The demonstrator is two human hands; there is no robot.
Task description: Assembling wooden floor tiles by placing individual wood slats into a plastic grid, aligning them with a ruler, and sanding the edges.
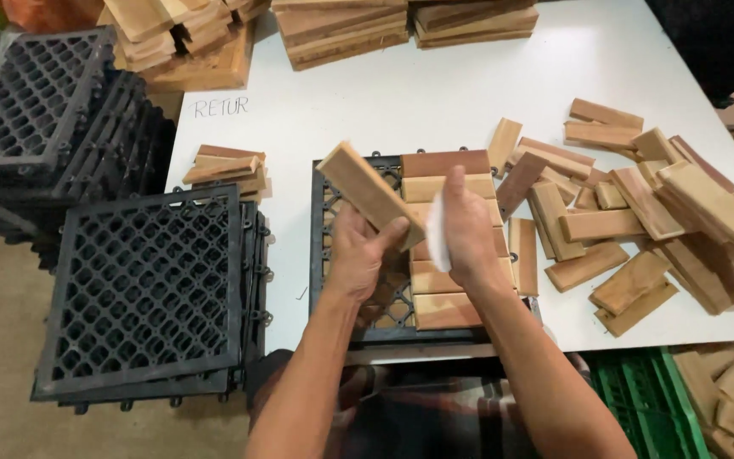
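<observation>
1. Left hand (365, 251) grips a wooden slat (369, 194), tilted, above the black plastic grid tile (337, 255) at the table's (401, 110) near edge.
2. Right hand (467, 229) closes on a white object (437, 228).
3. Slats in a row (443, 246) fill the tile's right half.
4. Loose slats (639, 221) pile toward the right edge.

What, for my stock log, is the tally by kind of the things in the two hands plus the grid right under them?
Slat: 1, in the left hand
White piece: 1, in the right hand
Black grid: 1, partly covered with slats
Total: 3
</observation>
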